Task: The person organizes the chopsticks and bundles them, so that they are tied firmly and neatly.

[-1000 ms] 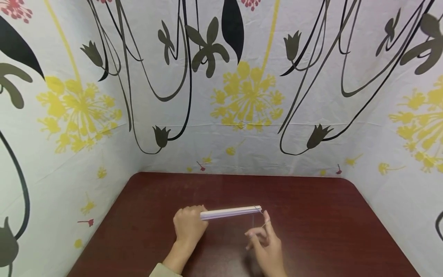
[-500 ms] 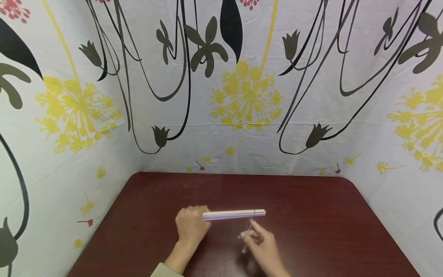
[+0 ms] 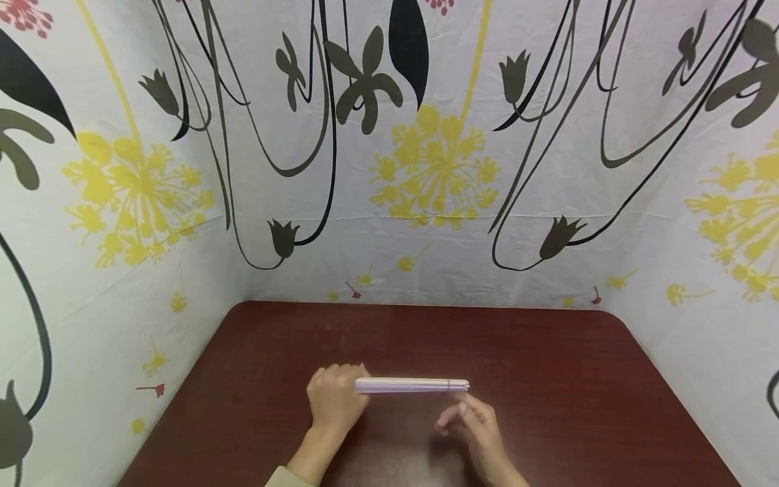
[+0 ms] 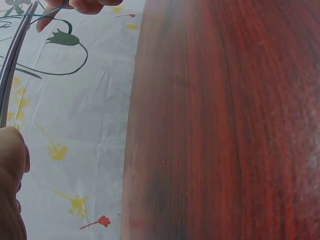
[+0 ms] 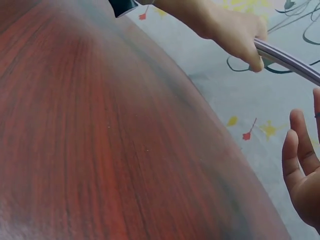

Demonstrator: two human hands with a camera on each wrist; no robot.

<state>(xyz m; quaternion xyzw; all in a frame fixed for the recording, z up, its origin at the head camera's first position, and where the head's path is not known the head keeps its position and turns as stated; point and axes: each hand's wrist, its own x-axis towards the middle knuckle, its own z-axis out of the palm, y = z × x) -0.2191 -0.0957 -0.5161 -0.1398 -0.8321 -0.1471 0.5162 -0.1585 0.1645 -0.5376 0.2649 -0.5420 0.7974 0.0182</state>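
Observation:
My left hand (image 3: 335, 399) grips one end of a bundle of thin, pale white and lilac sticks (image 3: 410, 385), held almost level above the table. Close to the bundle's far end, a thin rubber band (image 3: 449, 385) goes round the sticks. In the left wrist view, strands of it run across to the fingers (image 4: 86, 5) of my right hand. That right hand (image 3: 481, 433) is just below the bundle's far end, index finger bent up to it and thumb close by. A dark loop of the band sits on one finger at the right wrist view's edge.
A glossy dark red-brown table (image 3: 548, 379) lies beneath both hands. White cloth (image 3: 438, 270) with yellow, black and red plant prints stands behind it and along both sides. A black device (image 5: 122, 6) shows by the left forearm in the right wrist view.
The right hand drew the band off the bundle's tip to below it, then moved right and under the tip. The sticks swung from slightly raised to level; the left hand stayed nearly put.

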